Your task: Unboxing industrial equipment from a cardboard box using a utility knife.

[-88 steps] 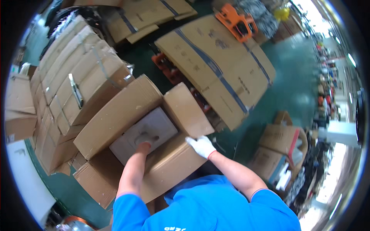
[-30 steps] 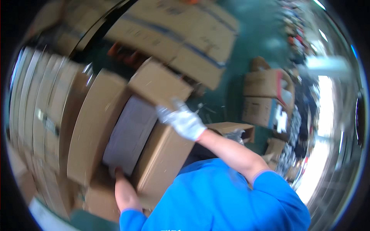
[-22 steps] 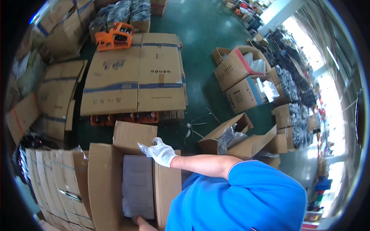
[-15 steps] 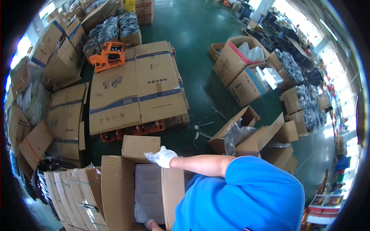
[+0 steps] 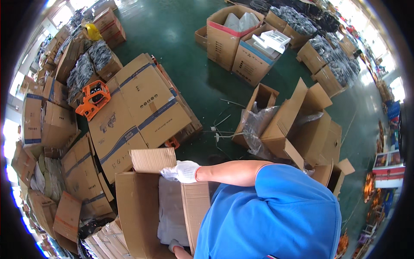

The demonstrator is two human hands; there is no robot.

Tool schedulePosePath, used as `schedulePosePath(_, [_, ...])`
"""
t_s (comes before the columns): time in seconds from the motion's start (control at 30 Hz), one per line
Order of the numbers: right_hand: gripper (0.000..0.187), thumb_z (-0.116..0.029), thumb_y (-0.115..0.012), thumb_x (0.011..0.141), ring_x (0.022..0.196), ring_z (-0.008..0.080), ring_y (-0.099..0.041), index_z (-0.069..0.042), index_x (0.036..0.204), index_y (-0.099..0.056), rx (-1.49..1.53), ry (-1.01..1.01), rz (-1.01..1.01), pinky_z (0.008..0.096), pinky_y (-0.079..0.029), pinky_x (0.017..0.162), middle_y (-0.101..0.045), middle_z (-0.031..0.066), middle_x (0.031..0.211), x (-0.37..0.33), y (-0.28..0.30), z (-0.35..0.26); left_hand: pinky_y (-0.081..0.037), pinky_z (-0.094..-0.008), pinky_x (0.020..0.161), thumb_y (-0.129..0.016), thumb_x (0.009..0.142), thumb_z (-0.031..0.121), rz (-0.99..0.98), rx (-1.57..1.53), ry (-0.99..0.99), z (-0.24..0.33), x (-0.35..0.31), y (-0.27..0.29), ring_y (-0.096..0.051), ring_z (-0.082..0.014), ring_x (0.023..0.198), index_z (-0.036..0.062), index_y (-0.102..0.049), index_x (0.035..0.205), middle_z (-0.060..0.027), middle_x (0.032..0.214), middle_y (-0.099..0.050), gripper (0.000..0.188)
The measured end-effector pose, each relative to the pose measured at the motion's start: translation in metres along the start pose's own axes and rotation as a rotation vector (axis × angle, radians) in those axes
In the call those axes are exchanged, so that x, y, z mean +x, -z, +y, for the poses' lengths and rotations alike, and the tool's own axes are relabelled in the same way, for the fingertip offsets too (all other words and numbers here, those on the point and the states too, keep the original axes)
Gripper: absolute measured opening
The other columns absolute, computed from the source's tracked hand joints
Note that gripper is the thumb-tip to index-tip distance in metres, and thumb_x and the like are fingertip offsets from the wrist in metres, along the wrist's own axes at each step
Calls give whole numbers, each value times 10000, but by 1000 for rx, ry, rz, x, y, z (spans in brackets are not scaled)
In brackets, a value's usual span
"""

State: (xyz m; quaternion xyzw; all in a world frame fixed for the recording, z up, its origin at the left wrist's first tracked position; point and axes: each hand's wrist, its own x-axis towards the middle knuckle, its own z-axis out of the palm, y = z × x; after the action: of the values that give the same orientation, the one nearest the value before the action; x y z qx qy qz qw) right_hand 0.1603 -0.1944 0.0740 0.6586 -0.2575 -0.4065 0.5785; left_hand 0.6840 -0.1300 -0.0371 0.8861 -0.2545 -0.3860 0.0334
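An opened cardboard box (image 5: 140,207) stands in front of me with its flaps up. Inside lies a pale grey slab-like item (image 5: 172,211), whose kind I cannot make out. My right hand (image 5: 186,172), in a white knit glove, is closed at the box's upper corner beside a raised flap (image 5: 153,159). A bit of clear plastic film (image 5: 169,173) sticks out from its fingers. My left hand (image 5: 176,247), also gloved, reaches into the box at the lower edge of the view, by the grey item's near end; its fingers are mostly hidden.
Flattened cartons (image 5: 142,103) lie stacked beyond the box, with an orange plastic-framed machine (image 5: 92,99) on top. To the right are opened cartons (image 5: 297,129) with clear plastic (image 5: 258,129). Loose straps (image 5: 222,125) litter the green floor. Filled boxes (image 5: 235,39) stand farther back.
My view has swung to the right, so the surroundings appear turned and shifted left. My right hand stays at the box corner with the film, and my left hand stays low in the box.
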Motion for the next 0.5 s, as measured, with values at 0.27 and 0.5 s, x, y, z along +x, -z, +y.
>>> schedulePosePath(0.27, [387, -256, -515, 1132, 1226, 122, -623, -72, 1472, -507, -1874, 747, -372, 231, -505, 1014, -629, -4, 1349, -133, -62, 86, -558, -463, 835, -670, 851, 116, -196, -253, -163, 174, -73, -49, -671, -300, 970, -159, -663, 1136, -199, 1118, -707, 397])
schedulePosePath(0.5, [234, -147, -646, 973, 1021, 361, -707, -102, 1193, -714, -2633, 2521, 257, 422, -592, 825, -710, 153, 1195, -256, -137, 62, -567, -417, 916, -688, 900, 118, -260, -82, -589, 376, -127, -150, -703, -279, 1062, -153, -618, 1246, -195, 1235, -729, 444])
